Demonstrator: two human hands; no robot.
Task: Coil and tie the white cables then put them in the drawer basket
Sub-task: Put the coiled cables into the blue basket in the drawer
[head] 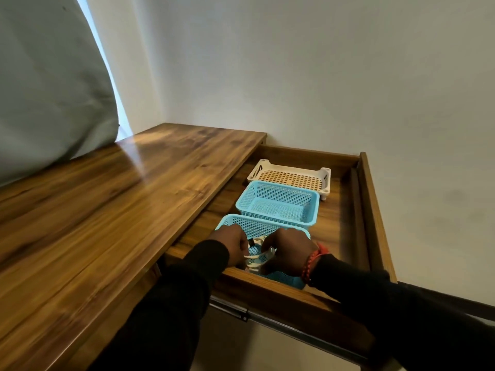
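A bundle of white cables (pixel 255 257) lies over the near blue mesh basket (pixel 251 223) in the open wooden drawer (pixel 345 218). My left hand (pixel 231 243) grips the cable at its left end, fingers curled. On the right, my right hand (pixel 290 250) pinches the cable near a pale plug end, a red bracelet on its wrist. Both hands hover inside the basket's opening, close together. Much of the cable is hidden by my fingers.
A second blue mesh basket (pixel 278 202) sits behind the first, and a white slotted tray (pixel 289 178) stands at the drawer's back. The wooden desk top (pixel 107 210) runs to the left. A grey curtain (pixel 48 89) hangs at far left; white wall behind.
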